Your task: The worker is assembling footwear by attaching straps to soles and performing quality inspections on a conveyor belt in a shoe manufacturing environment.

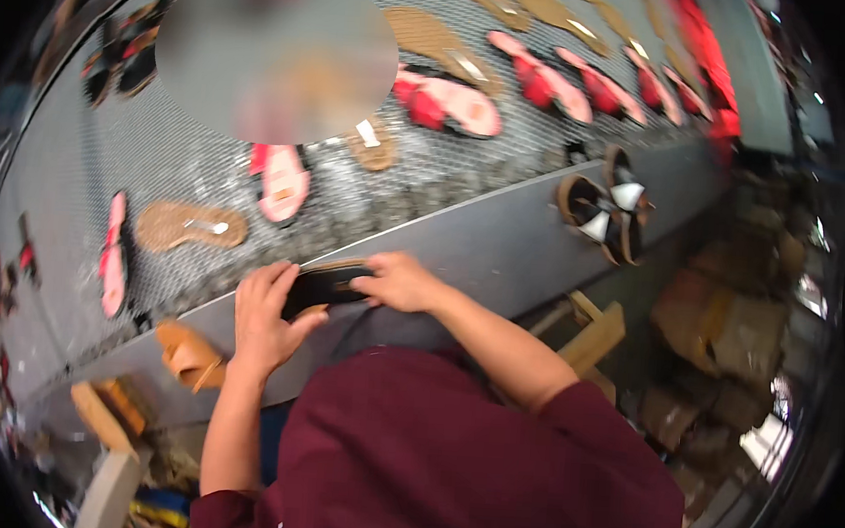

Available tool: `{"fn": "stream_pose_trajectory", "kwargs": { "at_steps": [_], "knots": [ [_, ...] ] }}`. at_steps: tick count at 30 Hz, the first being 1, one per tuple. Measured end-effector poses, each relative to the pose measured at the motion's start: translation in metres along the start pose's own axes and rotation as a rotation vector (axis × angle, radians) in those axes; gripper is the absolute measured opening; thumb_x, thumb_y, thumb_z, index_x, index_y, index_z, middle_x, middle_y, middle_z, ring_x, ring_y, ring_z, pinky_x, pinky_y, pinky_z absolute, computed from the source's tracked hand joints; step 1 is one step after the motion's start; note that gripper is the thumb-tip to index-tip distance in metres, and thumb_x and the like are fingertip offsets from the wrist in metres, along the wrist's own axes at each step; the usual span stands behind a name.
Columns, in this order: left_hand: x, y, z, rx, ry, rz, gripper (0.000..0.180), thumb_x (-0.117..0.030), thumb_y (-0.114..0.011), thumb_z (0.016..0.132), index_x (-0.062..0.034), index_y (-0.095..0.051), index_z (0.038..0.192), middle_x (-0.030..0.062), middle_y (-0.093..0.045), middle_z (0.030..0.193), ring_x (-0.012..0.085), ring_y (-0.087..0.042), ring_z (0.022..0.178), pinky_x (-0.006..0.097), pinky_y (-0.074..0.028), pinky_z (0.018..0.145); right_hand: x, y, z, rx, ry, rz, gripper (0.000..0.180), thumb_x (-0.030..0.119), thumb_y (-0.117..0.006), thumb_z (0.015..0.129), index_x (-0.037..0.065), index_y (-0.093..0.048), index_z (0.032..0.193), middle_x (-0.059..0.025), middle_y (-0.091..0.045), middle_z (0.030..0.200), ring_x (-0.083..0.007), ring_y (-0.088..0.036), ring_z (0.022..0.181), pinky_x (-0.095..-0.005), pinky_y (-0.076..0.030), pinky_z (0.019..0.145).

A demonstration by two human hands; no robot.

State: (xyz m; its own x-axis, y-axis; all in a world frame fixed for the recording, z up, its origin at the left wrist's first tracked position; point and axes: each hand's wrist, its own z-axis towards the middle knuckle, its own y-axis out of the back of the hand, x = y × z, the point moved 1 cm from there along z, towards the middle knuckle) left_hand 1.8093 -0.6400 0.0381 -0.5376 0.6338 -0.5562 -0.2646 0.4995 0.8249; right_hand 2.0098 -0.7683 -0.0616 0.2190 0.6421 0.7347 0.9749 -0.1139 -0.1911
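Observation:
Close in front of my body, both hands hold a black shoe sole (pixel 329 285) with a tan edge. My left hand (pixel 266 314) is wrapped round its left end, thumb toward me. My right hand (pixel 402 280) pinches the other end between thumb and fingers. The sole is tilted over the grey metal ledge (pixel 472 252), and its underside is hidden. Left of my left wrist, a tan sandal (pixel 188 354) lies on the ledge. Beyond my hands, a tan insole (pixel 190 229) and a pink sandal with red straps (pixel 284 183) lie on the mesh belt (pixel 399 180).
More pink-and-red sandals (pixel 447 103) and tan insoles (pixel 436 42) lie along the belt. Black-and-white sandals (pixel 600 215) rest on the ledge at right. Wooden bars (pixel 597 338) stick out below it. Brown boxes (pixel 724 321) are stacked right. A blurred oval hides the belt's upper part.

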Motion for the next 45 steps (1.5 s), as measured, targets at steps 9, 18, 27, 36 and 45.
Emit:
{"fn": "stream_pose_trajectory", "kwargs": {
  "at_steps": [9, 18, 27, 36, 45],
  "knots": [
    [-0.021, -0.056, 0.040, 0.312, -0.146, -0.039, 0.074, -0.018, -0.090, 0.060, -0.0030, -0.060, 0.126, 0.0162, -0.062, 0.114, 0.0371, -0.058, 0.108, 0.044, -0.048, 0.093, 0.022, 0.025, -0.029, -0.141, 0.168, -0.459, 0.048, 0.034, -0.076, 0.078, -0.002, -0.064, 0.108, -0.0169, -0.068, 0.103, -0.0291, -0.065, 0.096, -0.0421, -0.053, 0.085],
    [-0.023, -0.034, 0.042, 0.165, -0.120, -0.156, 0.070, -0.023, -0.092, 0.062, -0.0030, -0.063, 0.122, 0.0168, -0.062, 0.113, 0.0361, -0.060, 0.104, 0.042, -0.050, 0.091, 0.029, 0.042, -0.018, -0.084, 0.531, -0.811, 0.066, 0.022, -0.084, 0.068, 0.005, -0.058, 0.127, -0.0164, -0.064, 0.114, -0.0366, -0.059, 0.112, -0.0460, -0.048, 0.094],
    [-0.032, -0.019, 0.035, 0.045, -0.120, -0.285, 0.072, -0.023, -0.093, 0.062, -0.0054, -0.063, 0.125, 0.0145, -0.062, 0.117, 0.0328, -0.062, 0.105, 0.042, -0.052, 0.088, 0.073, 0.031, -0.053, 0.076, 0.376, -0.414, 0.074, 0.020, -0.078, 0.081, 0.006, -0.043, 0.145, -0.0235, -0.070, 0.105, -0.0403, -0.068, 0.092, -0.0433, -0.055, 0.081],
    [-0.024, -0.031, 0.032, -0.042, -0.241, -0.346, 0.076, -0.027, -0.093, 0.062, -0.0063, -0.061, 0.128, 0.0142, -0.062, 0.117, 0.0332, -0.062, 0.106, 0.042, -0.052, 0.088, 0.090, 0.029, -0.064, 0.051, 0.338, -0.637, 0.075, 0.022, -0.075, 0.083, 0.009, -0.039, 0.147, -0.0262, -0.069, 0.093, -0.0438, -0.068, 0.086, -0.0468, -0.054, 0.075],
    [-0.024, -0.037, 0.029, -0.158, -0.334, -0.353, 0.068, -0.026, -0.089, 0.065, 0.0005, -0.061, 0.122, 0.0167, -0.063, 0.115, 0.0372, -0.061, 0.107, 0.047, -0.052, 0.091, 0.111, 0.015, -0.070, 0.025, 0.312, -0.740, 0.075, 0.030, -0.074, 0.084, 0.004, -0.040, 0.145, -0.0247, -0.069, 0.087, -0.0433, -0.068, 0.082, -0.0477, -0.053, 0.073]
  ]
}}
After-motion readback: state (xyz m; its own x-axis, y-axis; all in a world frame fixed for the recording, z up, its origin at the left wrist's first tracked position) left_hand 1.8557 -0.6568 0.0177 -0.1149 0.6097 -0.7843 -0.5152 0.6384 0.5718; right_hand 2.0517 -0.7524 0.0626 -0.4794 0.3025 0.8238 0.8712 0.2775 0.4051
